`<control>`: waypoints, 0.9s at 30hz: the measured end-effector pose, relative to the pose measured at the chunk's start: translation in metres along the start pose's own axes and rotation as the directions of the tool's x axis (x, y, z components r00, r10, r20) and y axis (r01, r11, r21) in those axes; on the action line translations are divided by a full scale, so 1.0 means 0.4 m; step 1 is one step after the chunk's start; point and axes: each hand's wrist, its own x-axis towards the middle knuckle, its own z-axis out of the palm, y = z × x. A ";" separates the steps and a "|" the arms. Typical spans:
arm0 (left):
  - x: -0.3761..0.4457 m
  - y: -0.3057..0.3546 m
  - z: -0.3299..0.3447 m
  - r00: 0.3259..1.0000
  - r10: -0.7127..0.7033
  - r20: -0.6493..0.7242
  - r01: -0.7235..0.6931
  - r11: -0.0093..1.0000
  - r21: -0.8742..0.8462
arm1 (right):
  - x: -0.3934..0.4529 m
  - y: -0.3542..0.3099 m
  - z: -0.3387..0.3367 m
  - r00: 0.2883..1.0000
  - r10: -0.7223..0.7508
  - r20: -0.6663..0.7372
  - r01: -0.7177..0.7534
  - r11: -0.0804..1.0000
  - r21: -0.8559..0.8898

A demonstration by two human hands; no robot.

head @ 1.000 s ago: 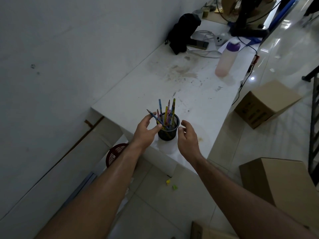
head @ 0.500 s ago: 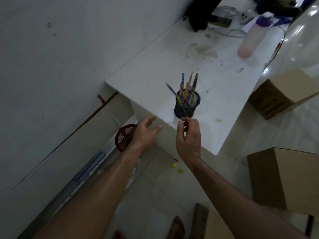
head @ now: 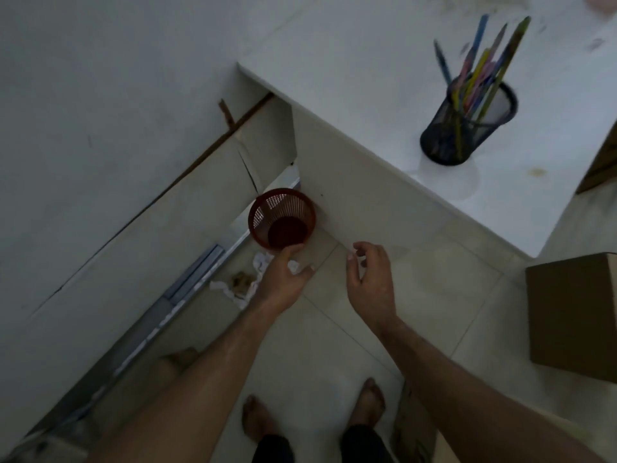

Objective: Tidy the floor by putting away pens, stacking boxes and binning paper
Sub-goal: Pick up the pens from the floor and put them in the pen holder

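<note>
A black mesh pen cup point(head: 464, 128) full of several coloured pens stands near the corner of the white desk point(head: 367, 95). Below, a red plastic bin point(head: 282, 217) sits on the floor against the desk's side panel. Crumpled white paper point(head: 233, 289) lies on the tiles just before the bin, partly hidden by my left hand point(head: 283, 279), which hovers open over it with fingertips near the bin's rim. My right hand point(head: 370, 279) hangs open and empty to the right, above bare tiles. A brown cardboard box point(head: 574, 315) rests on the floor at the right edge.
The wall and a low ledge with a metal rail point(head: 187, 289) run along the left. My bare feet point(head: 310, 416) stand on the tiles below. Another cardboard piece point(head: 410, 426) lies by my right foot, and a box corner point(head: 601, 162) shows behind the desk.
My view has dropped from the desk to the floor. Both hands have left the pen cup and moved down toward the red bin and the crumpled paper.
</note>
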 end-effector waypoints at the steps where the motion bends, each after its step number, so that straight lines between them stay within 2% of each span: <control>1: 0.008 -0.034 0.011 1.000 -0.008 0.012 0.008 1.000 0.011 | -0.014 0.031 0.024 1.000 0.021 0.018 -0.021 1.000 -0.017; 6: 0.100 -0.205 0.120 0.994 0.063 0.088 -0.065 0.998 0.019 | -0.061 0.238 0.138 0.993 0.118 0.028 -0.115 0.990 -0.086; 9: 0.178 -0.305 0.213 0.981 0.126 0.145 -0.139 0.987 0.082 | -0.071 0.388 0.191 0.987 0.161 0.010 -0.159 0.980 -0.117; 18: 0.438 -0.611 0.604 0.929 0.237 0.285 -0.299 0.934 0.195 | -0.086 0.910 0.333 0.964 0.265 -0.011 -0.262 0.945 -0.196; 22: 0.531 -0.717 0.755 0.920 0.258 0.296 -0.322 0.927 0.192 | -0.082 1.080 0.399 0.941 0.337 -0.015 -0.331 0.912 -0.241; 27: 0.651 -0.805 0.910 0.869 0.376 0.320 -0.468 0.834 0.291 | -0.061 1.252 0.449 0.947 0.316 -0.049 -0.316 0.898 -0.306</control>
